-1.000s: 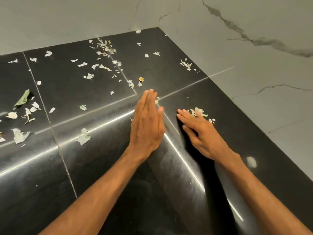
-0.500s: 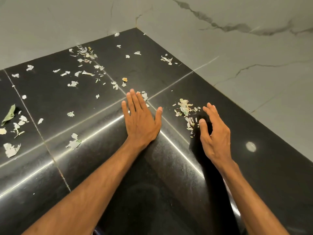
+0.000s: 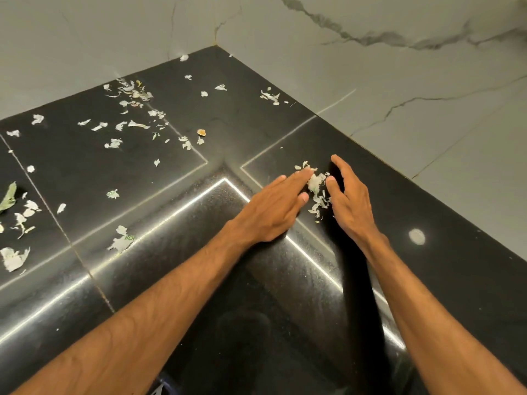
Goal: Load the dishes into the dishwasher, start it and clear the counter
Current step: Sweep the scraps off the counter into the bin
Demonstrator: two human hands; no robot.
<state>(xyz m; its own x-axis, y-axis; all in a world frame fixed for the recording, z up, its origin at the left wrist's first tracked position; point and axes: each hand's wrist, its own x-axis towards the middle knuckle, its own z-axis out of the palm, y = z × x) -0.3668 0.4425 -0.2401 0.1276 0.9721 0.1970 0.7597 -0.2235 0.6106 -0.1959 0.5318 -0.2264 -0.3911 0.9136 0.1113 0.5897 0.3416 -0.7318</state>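
Both hands are open on the black counter point(image 3: 462, 286), holding nothing. The left hand point(image 3: 271, 208) lies palm down with straight fingers held close together, and its fingertips touch a small pile of pale scraps point(image 3: 315, 186). The right hand point(image 3: 352, 201) rests just on the other side of that pile, fingers straight and palm tilted toward it, the thumb tip right beside the scraps. The pile sits between the 2 hands, on the counter section nearest the right wall. Both bare forearms reach in from the lower edge of the view. The glossy counter surface is crossed by thin seams and bright strips of reflected light, with a round light spot point(image 3: 417, 236) to the right of the right wrist. Further left, well apart from the hands, more loose bits lie scattered: a torn piece with green print point(image 3: 122, 239), a larger white shred point(image 3: 14, 258) at the left edge, a green leaf point(image 3: 8, 195) above it, and a dense cluster of flakes point(image 3: 131, 94) near the back wall. A small orange crumb point(image 3: 201, 132) lies near the middle, and a few white flakes point(image 3: 269, 95) sit close to the right wall. The 2 walls point(image 3: 399, 89) are pale tile with grey marble veins and meet at the corner behind the counter.
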